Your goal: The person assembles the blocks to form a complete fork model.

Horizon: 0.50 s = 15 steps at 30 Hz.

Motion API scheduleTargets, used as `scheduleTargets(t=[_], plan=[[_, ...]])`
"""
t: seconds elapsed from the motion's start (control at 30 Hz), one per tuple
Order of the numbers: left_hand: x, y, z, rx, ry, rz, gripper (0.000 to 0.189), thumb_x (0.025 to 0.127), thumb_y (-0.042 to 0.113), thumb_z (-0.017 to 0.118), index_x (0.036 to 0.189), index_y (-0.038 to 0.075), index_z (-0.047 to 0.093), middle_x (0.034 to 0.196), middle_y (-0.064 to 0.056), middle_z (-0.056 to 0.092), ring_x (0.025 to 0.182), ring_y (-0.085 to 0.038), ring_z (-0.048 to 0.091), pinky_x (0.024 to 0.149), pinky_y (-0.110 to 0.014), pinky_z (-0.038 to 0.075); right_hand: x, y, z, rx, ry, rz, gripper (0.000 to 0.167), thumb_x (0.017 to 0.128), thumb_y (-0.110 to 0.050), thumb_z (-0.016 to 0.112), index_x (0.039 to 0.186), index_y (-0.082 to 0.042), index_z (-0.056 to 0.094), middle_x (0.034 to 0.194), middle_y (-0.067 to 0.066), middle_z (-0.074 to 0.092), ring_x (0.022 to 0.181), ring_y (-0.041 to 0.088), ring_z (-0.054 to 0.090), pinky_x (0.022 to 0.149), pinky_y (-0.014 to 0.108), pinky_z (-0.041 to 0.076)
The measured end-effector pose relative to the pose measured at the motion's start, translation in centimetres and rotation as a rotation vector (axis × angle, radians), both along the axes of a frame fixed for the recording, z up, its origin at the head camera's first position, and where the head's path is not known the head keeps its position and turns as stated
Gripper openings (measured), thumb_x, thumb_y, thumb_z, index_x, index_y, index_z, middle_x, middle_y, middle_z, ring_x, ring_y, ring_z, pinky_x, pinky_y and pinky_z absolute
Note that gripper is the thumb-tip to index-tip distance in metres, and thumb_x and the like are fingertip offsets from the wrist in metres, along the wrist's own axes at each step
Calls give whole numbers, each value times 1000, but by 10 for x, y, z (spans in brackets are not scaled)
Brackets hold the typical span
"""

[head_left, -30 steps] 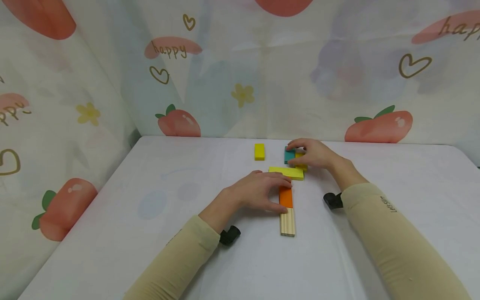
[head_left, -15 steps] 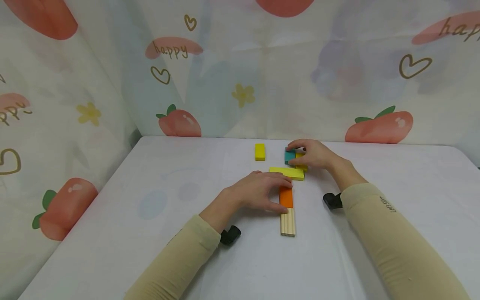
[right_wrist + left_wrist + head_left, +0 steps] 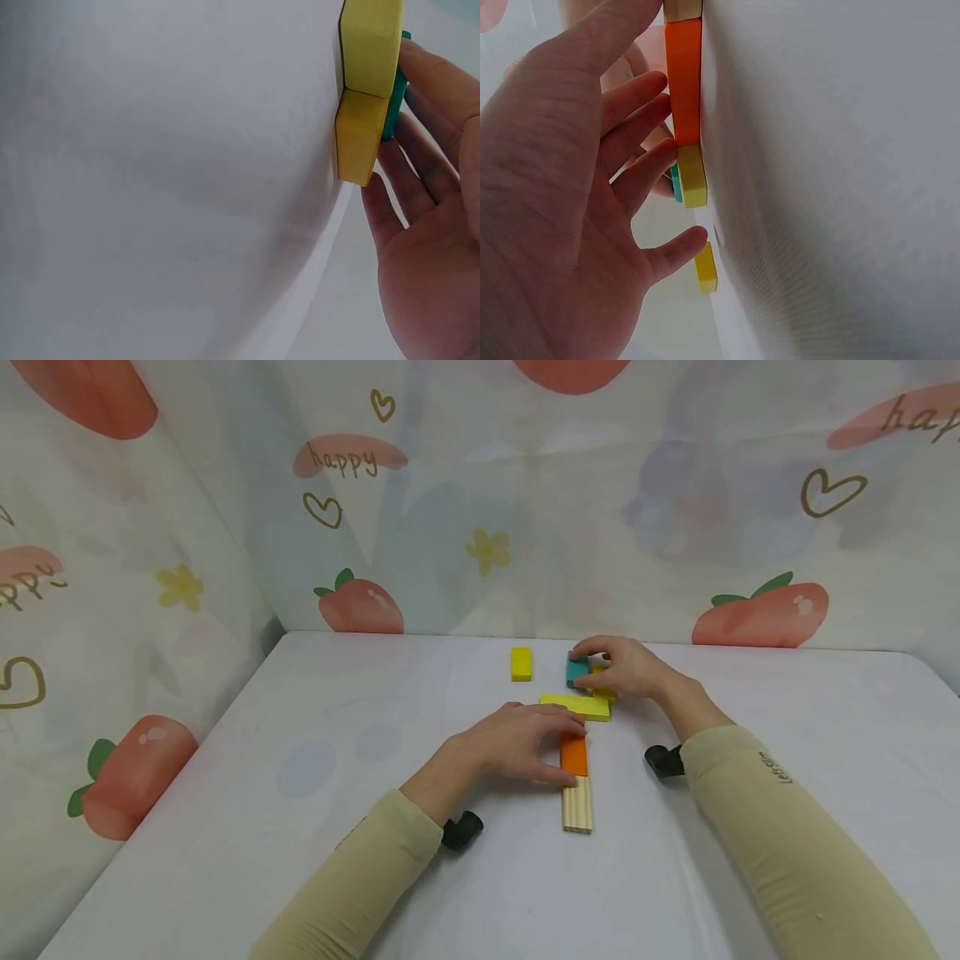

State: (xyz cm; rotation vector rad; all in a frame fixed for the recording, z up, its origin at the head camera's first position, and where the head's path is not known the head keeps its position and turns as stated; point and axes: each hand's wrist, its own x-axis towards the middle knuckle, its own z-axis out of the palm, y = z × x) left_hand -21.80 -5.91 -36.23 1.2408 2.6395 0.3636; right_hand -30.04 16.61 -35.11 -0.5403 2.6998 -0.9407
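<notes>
In the head view my right hand (image 3: 626, 668) pinches a teal block (image 3: 577, 669) between thumb and fingers, near the table's back edge. A yellow block (image 3: 604, 693) lies partly under that hand, beside the teal one. In front, a long lime-yellow block (image 3: 576, 707) lies crosswise. An orange block (image 3: 573, 756) runs from it toward me, ending at a plain wooden block (image 3: 577, 810) with grooves. My left hand (image 3: 510, 743) lies over this row, thumb at the orange-wood joint and fingertips at the orange block's far end; the left wrist view shows its fingers (image 3: 634, 101) extended along the blocks.
Apart from the row, another yellow block (image 3: 521, 664) stands near the back edge. The white-covered table (image 3: 262, 860) meets a patterned cloth backdrop (image 3: 555, 527) behind and at the left. A black wrist device (image 3: 461, 831) sits under the left sleeve.
My right hand has shifted the teal block slightly left and back, leaving it a little away from the yellow block beside it. The left hand stays in place.
</notes>
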Motion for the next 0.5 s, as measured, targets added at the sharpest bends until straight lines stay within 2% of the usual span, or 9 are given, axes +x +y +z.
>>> scheduleTargets(t=[0.5], plan=[[2, 0, 4, -6, -15, 5, 63, 90, 56, 70, 144, 26, 57, 148, 14, 48, 138, 2, 35, 110, -41, 32, 0, -2, 1, -9, 14, 26, 45, 92, -22, 76, 132, -6, 63, 145, 19, 52, 134, 43, 40, 112, 60, 30]])
